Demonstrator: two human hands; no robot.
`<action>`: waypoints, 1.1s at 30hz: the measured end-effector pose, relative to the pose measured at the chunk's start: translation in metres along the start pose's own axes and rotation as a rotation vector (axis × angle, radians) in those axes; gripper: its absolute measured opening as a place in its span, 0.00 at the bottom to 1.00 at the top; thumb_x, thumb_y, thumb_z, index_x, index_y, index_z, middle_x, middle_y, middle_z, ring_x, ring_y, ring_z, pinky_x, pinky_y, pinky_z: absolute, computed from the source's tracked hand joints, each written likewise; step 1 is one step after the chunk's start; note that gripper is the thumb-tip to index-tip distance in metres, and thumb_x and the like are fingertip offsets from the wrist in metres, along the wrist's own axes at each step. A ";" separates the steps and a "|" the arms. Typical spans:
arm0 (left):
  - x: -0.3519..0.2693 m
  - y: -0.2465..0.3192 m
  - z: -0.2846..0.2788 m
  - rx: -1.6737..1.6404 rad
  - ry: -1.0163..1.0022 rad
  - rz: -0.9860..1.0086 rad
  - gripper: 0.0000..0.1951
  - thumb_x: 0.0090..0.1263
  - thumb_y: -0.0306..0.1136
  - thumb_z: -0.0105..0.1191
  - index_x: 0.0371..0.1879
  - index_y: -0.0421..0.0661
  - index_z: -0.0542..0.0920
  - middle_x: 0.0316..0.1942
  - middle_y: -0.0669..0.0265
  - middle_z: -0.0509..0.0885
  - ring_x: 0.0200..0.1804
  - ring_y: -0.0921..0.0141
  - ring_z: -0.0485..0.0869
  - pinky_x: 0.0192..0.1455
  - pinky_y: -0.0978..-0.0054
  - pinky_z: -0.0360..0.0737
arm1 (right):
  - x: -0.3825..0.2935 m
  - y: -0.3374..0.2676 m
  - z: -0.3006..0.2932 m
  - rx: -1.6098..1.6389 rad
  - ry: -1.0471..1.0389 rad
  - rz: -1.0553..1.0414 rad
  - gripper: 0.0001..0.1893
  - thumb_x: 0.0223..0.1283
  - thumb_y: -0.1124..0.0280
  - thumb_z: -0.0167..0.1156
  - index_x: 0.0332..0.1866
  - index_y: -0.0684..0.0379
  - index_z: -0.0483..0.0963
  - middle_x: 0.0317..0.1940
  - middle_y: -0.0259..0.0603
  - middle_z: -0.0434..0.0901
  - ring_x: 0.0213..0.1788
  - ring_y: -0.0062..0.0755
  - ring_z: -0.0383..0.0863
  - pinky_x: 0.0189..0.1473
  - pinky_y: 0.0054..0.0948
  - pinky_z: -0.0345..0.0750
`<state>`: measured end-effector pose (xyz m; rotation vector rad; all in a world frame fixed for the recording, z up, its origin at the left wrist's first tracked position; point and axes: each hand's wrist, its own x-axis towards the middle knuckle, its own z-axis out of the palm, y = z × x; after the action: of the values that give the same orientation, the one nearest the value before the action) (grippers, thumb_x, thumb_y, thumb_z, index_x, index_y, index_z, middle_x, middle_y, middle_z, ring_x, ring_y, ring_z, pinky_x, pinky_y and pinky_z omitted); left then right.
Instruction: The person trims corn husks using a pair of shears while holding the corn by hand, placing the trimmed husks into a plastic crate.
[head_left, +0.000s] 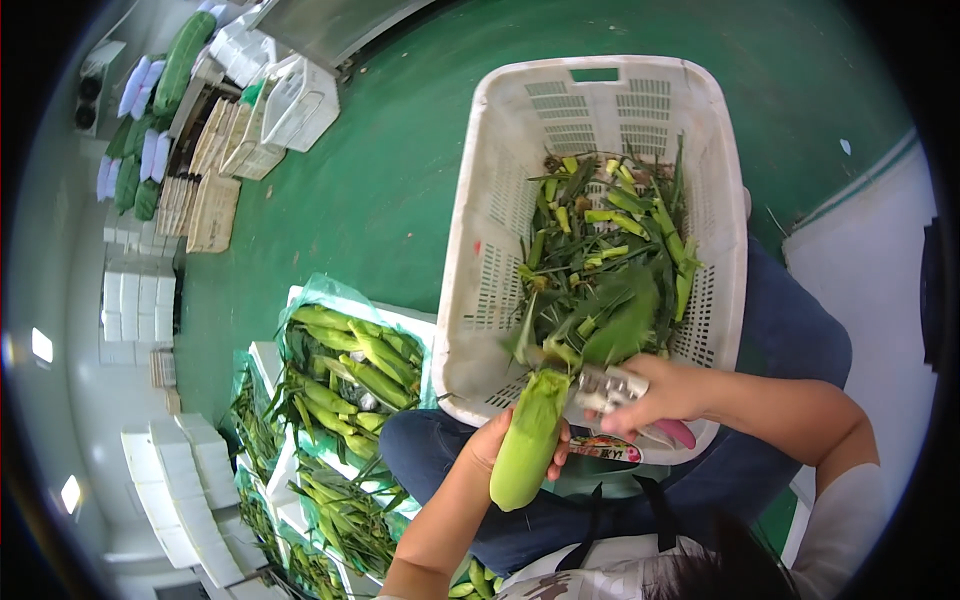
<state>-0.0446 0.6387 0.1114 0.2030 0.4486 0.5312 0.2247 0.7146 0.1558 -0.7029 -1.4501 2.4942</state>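
My left hand (491, 439) grips an ear of corn (525, 454) in its green husk, tilted with the stem end over the near rim of a white plastic basket (459, 217). In my right hand (664, 390) is a metal hand tool (611, 388) with a pink handle; motion blur hides its exact kind. The tool lies beside the upper end of the ear, where blurred green leaves (622, 322) hang over the basket. Inside the basket lie cut corn stems and leaf scraps (600, 217).
Left of the basket stand foam boxes lined with green plastic, holding husked-on corn ears (360, 360) and leafy ears (352, 510). White foam boxes (180, 487) are stacked along the left wall. Crates (214, 214) and green mesh sacks (184, 64) stand farther back on the green floor (360, 202).
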 end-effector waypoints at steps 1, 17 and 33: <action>-0.001 -0.004 -0.003 -0.119 -0.055 -0.026 0.43 0.55 0.69 0.57 0.50 0.34 0.74 0.36 0.49 0.80 0.35 0.59 0.84 0.37 0.64 0.83 | 0.002 -0.001 0.000 0.166 0.115 0.052 0.18 0.59 0.61 0.62 0.46 0.65 0.75 0.25 0.35 0.78 0.30 0.23 0.79 0.37 0.24 0.76; -0.174 -0.067 0.016 0.293 0.201 0.074 0.39 0.55 0.52 0.68 0.58 0.38 0.67 0.38 0.58 0.79 0.42 0.67 0.79 0.48 0.70 0.76 | 0.013 0.044 -0.010 0.319 0.400 0.245 0.24 0.61 0.64 0.60 0.60 0.62 0.67 0.45 0.42 0.77 0.51 0.34 0.77 0.54 0.33 0.74; -0.278 -0.380 -0.106 1.180 1.919 -0.160 0.09 0.58 0.29 0.57 0.38 0.50 0.82 0.34 0.58 0.82 0.38 0.55 0.83 0.39 0.61 0.80 | 0.022 0.071 -0.046 0.662 0.416 0.145 0.27 0.56 0.60 0.56 0.62 0.55 0.68 0.65 0.39 0.68 0.70 0.38 0.63 0.63 0.48 0.66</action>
<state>-0.1397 0.1778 0.0033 0.7559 2.6302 0.0668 0.2332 0.7224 0.0691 -1.1036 -0.4059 2.4855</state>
